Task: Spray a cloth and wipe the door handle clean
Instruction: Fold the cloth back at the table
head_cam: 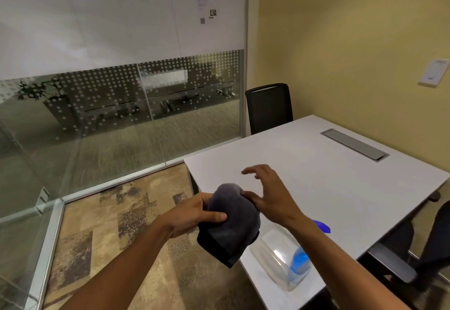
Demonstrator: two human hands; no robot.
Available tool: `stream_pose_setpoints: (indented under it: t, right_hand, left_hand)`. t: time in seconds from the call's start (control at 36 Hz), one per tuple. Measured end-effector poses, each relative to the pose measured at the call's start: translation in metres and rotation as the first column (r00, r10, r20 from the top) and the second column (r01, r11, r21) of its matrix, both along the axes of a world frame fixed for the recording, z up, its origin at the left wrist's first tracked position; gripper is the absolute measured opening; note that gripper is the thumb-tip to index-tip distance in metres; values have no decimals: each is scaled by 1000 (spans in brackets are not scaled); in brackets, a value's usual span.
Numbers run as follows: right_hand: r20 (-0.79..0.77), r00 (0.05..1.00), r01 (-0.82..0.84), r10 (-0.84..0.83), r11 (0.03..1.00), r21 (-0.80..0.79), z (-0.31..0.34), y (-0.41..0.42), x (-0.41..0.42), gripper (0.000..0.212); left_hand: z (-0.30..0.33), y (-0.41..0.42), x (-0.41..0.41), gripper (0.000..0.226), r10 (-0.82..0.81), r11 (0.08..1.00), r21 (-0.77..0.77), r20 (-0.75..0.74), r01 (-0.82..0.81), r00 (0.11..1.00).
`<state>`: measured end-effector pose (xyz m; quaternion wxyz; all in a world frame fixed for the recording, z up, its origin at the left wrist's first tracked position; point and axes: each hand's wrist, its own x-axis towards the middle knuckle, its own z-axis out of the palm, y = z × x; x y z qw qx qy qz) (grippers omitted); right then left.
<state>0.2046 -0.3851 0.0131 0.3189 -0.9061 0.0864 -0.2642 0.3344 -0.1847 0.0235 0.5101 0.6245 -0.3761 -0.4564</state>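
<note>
Place: a small office meeting room.
Wall: glass partition with frosted band and dots.
Furniture: white surface with cable hatch; black office chair.
Floor: patterned carpet.

There is 1 view, taken from a wide-angle camera on the person's head. It looks forward and down, from standing height, over both forearms, which enter from the bottom edge. The left hand and right hand sit near the lens, low and just right of centre. The white tabletop fills the lower right, its near corner close below the camera. The glass wall spans the left and the yellow wall the right, both farther off. Straight lines bow toward the frame edges.
</note>
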Motion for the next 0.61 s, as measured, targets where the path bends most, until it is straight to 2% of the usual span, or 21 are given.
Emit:
stream_pose_setpoints:
  t: [0.06,0.11,0.17,0.22,0.28,0.33,0.42,0.53,0.56,0.61]
  right_hand:
    - [53,995,-89,89,996,-6,0,6,-3,26]
    - [31,986,-168,165,970,179,4,10,-10,28]
    - [-88,964,-206,250,915,346,5,12,-16,29]
    - [-166,942,-211,293,898,387,-2,9,-19,47]
    - [-182,938,-217,296,908,359,-7,6,-19,67]
    - [-182,945,-202,272,923,329,-12,3,-20,76]
    - [-168,971,-95,167,925,368,-28,2,-22,65]
    - [-98,993,0,71,812,584,-39,-2,-20,46]
    - [-86,994,6,62,780,626,-38,-5,-19,43]
    - [-64,996,-4,67,720,694,-33,-13,-16,38]
  left_hand:
    - [-2,-2,-1,31,19,1000,-17,-10,-19,1000]
    - [-3,-2,-2,46,26,999,-33,-25,-27,999]
    - [-5,-4,-1,59,11,999,-40,-42,-13,999]
    - [-7,-7,-1,59,-2,999,-35,-51,1,999]
    - [-10,-10,0,59,-11,1000,-25,-39,10,999]
    - [-14,-14,-1,60,-45,999,-28,-36,44,998]
    - [-24,-23,-1,63,-20,999,-44,-23,19,1000]
    - [-39,-41,1,57,239,970,-96,169,-225,956]
    - [-42,-46,2,62,288,956,-101,167,-274,943]
    - [-44,-56,4,83,332,941,-93,59,-326,941]
